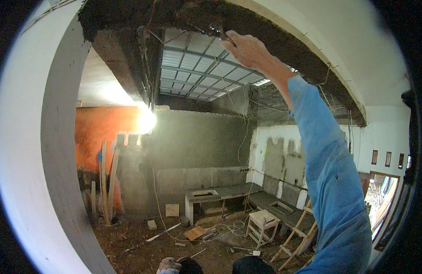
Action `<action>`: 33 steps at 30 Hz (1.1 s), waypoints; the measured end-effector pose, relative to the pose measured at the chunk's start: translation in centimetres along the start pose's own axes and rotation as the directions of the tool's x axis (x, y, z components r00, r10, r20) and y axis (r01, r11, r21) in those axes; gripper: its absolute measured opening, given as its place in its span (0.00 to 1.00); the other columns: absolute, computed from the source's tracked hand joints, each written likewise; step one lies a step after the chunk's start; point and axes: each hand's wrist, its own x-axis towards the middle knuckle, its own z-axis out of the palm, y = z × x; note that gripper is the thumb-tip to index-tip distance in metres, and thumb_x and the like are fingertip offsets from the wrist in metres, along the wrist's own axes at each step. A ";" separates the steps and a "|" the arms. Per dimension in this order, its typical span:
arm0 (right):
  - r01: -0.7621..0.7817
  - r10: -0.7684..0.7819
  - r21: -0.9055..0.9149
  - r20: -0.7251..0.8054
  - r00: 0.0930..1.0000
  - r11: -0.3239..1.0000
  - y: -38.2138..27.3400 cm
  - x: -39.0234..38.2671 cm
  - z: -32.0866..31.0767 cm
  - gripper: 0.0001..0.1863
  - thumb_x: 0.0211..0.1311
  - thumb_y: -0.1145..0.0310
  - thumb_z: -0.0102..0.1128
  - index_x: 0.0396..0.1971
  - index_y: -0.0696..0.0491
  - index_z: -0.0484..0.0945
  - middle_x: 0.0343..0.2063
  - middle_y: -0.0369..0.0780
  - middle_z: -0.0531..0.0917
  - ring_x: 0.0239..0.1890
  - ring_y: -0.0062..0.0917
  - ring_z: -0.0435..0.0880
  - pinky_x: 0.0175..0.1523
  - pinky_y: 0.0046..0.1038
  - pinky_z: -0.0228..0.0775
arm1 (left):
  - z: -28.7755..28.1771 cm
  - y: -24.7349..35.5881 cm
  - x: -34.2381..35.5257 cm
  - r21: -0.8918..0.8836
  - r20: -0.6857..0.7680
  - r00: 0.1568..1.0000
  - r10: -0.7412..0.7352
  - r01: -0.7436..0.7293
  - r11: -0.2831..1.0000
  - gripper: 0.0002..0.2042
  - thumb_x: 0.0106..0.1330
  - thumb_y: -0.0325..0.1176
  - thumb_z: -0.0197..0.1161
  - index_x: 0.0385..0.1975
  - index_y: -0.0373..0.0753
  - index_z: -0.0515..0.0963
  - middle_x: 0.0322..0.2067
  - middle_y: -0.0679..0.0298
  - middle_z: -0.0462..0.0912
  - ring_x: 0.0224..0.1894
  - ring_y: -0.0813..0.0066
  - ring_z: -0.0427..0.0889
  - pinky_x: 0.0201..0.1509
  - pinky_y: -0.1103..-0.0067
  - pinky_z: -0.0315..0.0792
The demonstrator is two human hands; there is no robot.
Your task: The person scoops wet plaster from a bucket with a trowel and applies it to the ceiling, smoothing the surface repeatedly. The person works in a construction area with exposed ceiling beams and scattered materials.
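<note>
My right arm, in a blue sleeve (327, 169), stretches up to the dark, rough cement-coated beam (284, 39) overhead. At the beam's underside my right hand (249, 51) is closed round a hand tool with a shiny metal part (214, 31); its shape is mostly lost against the dark cement. Low at the bottom edge, beside my dark-clad knee (190, 266), my left hand (170, 265) shows only in part, its fingers curled. What it holds, if anything, is hidden.
Below stand a wooden stool (262, 223), a wooden ladder (293, 242) and a grey concrete counter (220, 192) with cut-outs. Boards, cable and rubble litter the dirt floor (142, 255). Planks (109, 182) lean by the orange wall. A bright lamp (146, 120) shines at left; a grey pillar (65, 137) stands nearby.
</note>
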 end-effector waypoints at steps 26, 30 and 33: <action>0.001 0.004 -0.054 0.092 0.996 0.999 -0.4 -1.0 0.2 0.23 0.69 0.47 0.41 0.47 0.53 0.71 0.32 0.53 0.82 0.38 0.51 0.82 0.44 0.51 0.74 | -0.8 0.3 -1.1 -0.054 -0.090 0.993 0.081 -0.086 0.995 0.12 0.51 0.37 0.60 0.30 0.38 0.82 0.35 0.49 0.83 0.41 0.48 0.81 0.46 0.63 0.75; -0.033 0.036 -0.063 0.038 0.999 0.997 0.1 -2.0 -1.9 0.23 0.70 0.47 0.41 0.48 0.52 0.71 0.29 0.52 0.82 0.35 0.50 0.82 0.40 0.50 0.73 | -0.1 1.0 -0.6 -0.005 -0.063 0.992 0.109 -0.109 0.994 0.11 0.49 0.37 0.61 0.29 0.40 0.82 0.34 0.50 0.83 0.41 0.49 0.81 0.46 0.63 0.75; 0.016 -0.018 -0.119 -0.012 1.000 0.993 0.9 -1.0 -2.5 0.24 0.70 0.47 0.41 0.48 0.52 0.71 0.29 0.53 0.82 0.35 0.50 0.82 0.40 0.49 0.73 | 0.8 1.2 -0.5 0.032 -0.080 0.987 0.138 -0.136 0.990 0.11 0.49 0.38 0.62 0.28 0.40 0.83 0.34 0.50 0.83 0.41 0.50 0.82 0.46 0.64 0.76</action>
